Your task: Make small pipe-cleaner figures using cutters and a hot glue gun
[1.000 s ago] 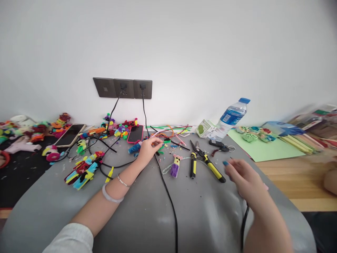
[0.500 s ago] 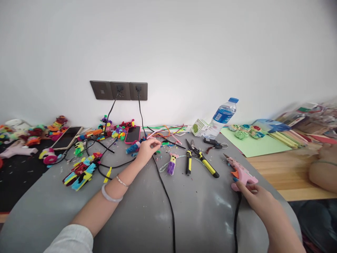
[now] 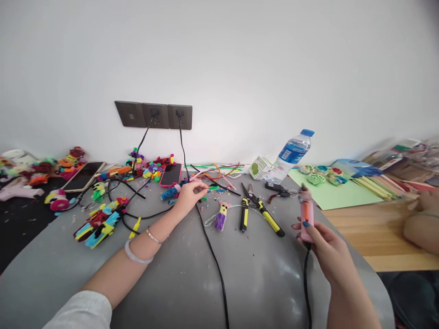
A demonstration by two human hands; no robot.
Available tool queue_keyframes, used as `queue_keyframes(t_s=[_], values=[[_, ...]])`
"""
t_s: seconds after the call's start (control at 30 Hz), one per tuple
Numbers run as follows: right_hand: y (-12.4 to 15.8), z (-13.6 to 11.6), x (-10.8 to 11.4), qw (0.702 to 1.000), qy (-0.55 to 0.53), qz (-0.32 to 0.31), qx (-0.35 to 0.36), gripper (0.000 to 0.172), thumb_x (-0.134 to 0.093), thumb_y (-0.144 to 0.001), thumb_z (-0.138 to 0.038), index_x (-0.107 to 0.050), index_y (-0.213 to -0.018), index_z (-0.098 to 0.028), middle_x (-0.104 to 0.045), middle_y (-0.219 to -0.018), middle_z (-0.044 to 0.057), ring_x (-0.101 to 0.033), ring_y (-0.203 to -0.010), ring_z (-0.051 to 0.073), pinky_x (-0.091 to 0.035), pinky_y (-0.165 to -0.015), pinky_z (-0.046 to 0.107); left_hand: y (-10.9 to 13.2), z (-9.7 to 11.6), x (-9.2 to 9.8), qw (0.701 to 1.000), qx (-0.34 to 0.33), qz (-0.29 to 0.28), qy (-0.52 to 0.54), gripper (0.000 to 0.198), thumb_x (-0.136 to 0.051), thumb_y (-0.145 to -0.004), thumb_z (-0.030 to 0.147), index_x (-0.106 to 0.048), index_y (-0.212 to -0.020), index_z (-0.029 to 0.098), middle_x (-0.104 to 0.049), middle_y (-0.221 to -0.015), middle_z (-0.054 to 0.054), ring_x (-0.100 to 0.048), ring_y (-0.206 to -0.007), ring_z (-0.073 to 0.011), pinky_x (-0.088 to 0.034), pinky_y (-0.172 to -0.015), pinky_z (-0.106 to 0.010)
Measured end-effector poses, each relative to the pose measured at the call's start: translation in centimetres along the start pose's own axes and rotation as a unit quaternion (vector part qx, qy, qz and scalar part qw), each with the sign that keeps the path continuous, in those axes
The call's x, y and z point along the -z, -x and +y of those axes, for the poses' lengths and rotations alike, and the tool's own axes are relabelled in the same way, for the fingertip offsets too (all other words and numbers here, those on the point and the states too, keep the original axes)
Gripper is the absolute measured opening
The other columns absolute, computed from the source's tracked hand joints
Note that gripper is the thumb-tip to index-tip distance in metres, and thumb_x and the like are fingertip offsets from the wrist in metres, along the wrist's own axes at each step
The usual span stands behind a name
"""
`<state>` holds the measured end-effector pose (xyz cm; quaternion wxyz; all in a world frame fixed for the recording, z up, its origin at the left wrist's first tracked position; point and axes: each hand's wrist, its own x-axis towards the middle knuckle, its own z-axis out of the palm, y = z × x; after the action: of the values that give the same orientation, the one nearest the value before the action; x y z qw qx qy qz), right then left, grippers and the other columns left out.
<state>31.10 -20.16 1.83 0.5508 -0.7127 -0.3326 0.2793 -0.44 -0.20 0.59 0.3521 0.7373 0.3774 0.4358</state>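
My right hand [image 3: 328,244] is wrapped round a pink glue gun [image 3: 307,214], held upright with its nozzle up and its orange trigger toward me. A black cord runs down from the grip. Over the middle of the table, my left hand [image 3: 188,198] is closed in a pinch; whatever lies between the fingertips is too small to make out. Small coloured scraps [image 3: 216,188] lie just past those fingers. Between my hands are a small purple and yellow figure [image 3: 221,217] and black pliers with yellow handles [image 3: 270,219], jaws pointing away.
A tilted water bottle [image 3: 292,153] leans beside a small green-white box [image 3: 259,167] by the wall. Car keys [image 3: 279,189], two phones and pipe-cleaner figures [image 3: 103,224] lie around. Black cords cross the table. At right, another person's arm [image 3: 421,228] rests near green paper [image 3: 339,196].
My right hand has lifted the glue gun off the table and turned it upright. My left hand stays in its pinch at nearly the same spot. The view has shifted slightly.
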Motion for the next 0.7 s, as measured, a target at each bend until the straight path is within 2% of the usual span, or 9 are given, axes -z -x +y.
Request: queue_keyframes(t_s=[0.07, 0.13, 0.2, 0.3, 0.37, 0.43, 0.57, 0.7], values=[[-0.2, -1.9, -1.6, 0.998, -0.044, -0.041, 0.029, 0.035, -0.072, -0.070, -0.051, -0.060, -0.089, -0.023, -0.068, -0.080, 0.006, -0.056, -0.056, 0.017, -0.046, -0.048, 0.029, -0.1, -0.1, 0.1, 1.000, 0.007, 0.009, 0.002, 0.013, -0.064, -0.076, 0.027, -0.071, -0.078, 0.016, -0.073, -0.078, -0.004, -0.060, -0.064, -0.0140, -0.044, -0.057, -0.024], [-0.9, -4.3, -3.4, 0.991, -0.056, -0.110, 0.058, 0.032, -0.071, -0.074, -0.049, -0.056, -0.089, -0.025, -0.065, -0.073, 0.003, -0.053, -0.054, 0.016, -0.043, -0.047, 0.028, -0.1, -0.1, 0.1, 1.000, 0.016, 0.016, 0.007, 0.014, -0.065, -0.076, 0.028, -0.071, -0.078, 0.015, -0.073, -0.077, -0.004, -0.058, -0.061, -0.0132, -0.044, -0.056, -0.024], [-2.0, -6.5, -5.3, 0.980, -0.046, -0.171, 0.093, 0.029, -0.066, -0.079, -0.052, -0.054, -0.081, -0.026, -0.054, -0.059, -0.001, -0.042, -0.048, 0.014, -0.033, -0.041, 0.026, -0.1, -0.1, 0.2, 0.999, 0.023, 0.017, 0.013, 0.014, -0.065, -0.076, 0.027, -0.071, -0.078, 0.015, -0.072, -0.077, -0.005, -0.057, -0.061, -0.0131, -0.044, -0.056, -0.024], [-4.5, -8.3, -8.2, 0.951, -0.050, -0.275, 0.135, 0.045, -0.059, -0.081, -0.062, -0.047, -0.064, -0.023, -0.045, -0.054, 0.000, -0.033, -0.047, 0.012, -0.022, -0.040, 0.026, 0.0, 0.1, 0.2, 1.000, 0.023, 0.013, 0.012, 0.011, -0.065, -0.077, 0.025, -0.070, -0.078, 0.016, -0.071, -0.077, -0.004, -0.057, -0.061, -0.0130, -0.044, -0.055, -0.024], [-6.1, -8.4, -9.7, 0.932, -0.034, -0.335, 0.137, 0.053, -0.053, -0.082, -0.068, -0.049, -0.058, -0.021, -0.043, -0.055, 0.001, -0.028, -0.048, 0.012, -0.018, -0.041, 0.027, 0.0, 0.2, 0.2, 1.000, 0.016, 0.008, 0.009, 0.009, -0.063, -0.077, 0.023, -0.069, -0.077, 0.016, -0.072, -0.079, -0.004, -0.058, -0.062, -0.0131, -0.044, -0.055, -0.023], [-7.2, -7.6, -10.7, 0.921, -0.036, -0.368, 0.123, 0.058, -0.050, -0.083, -0.070, -0.048, -0.054, -0.020, -0.041, -0.055, 0.000, -0.027, -0.049, 0.012, -0.017, -0.042, 0.027, 0.1, 0.4, 0.3, 1.000, 0.013, 0.004, 0.006, 0.008, -0.063, -0.078, 0.021, -0.069, -0.078, 0.017, -0.072, -0.079, -0.004, -0.059, -0.063, -0.0132, -0.044, -0.055, -0.023], [-7.9, -5.6, -10.9, 0.922, -0.013, -0.379, 0.084, 0.058, -0.052, -0.084, -0.068, -0.045, -0.052, -0.019, -0.037, -0.053, -0.002, -0.023, -0.048, 0.010, -0.018, -0.043, 0.026, 0.1, 0.3, 0.2, 1.000, 0.012, 0.000, -0.001, 0.007, -0.063, -0.078, 0.019, -0.070, -0.079, 0.018, -0.072, -0.078, -0.003, -0.059, -0.064, -0.0136, -0.043, -0.055, -0.023], [-8.0, -4.5, -10.6, 0.924, -0.011, -0.372, 0.088, 0.057, -0.052, -0.085, -0.066, -0.043, -0.052, -0.020, -0.037, -0.050, -0.003, -0.022, -0.047, 0.010, -0.020, -0.046, 0.027, 0.2, -0.1, 0.1, 1.000, 0.018, 0.003, 0.001, 0.007, -0.064, -0.078, 0.019, -0.071, -0.080, 0.019, -0.072, -0.078, -0.002, -0.059, -0.063, -0.0131, -0.042, -0.055, -0.023]])
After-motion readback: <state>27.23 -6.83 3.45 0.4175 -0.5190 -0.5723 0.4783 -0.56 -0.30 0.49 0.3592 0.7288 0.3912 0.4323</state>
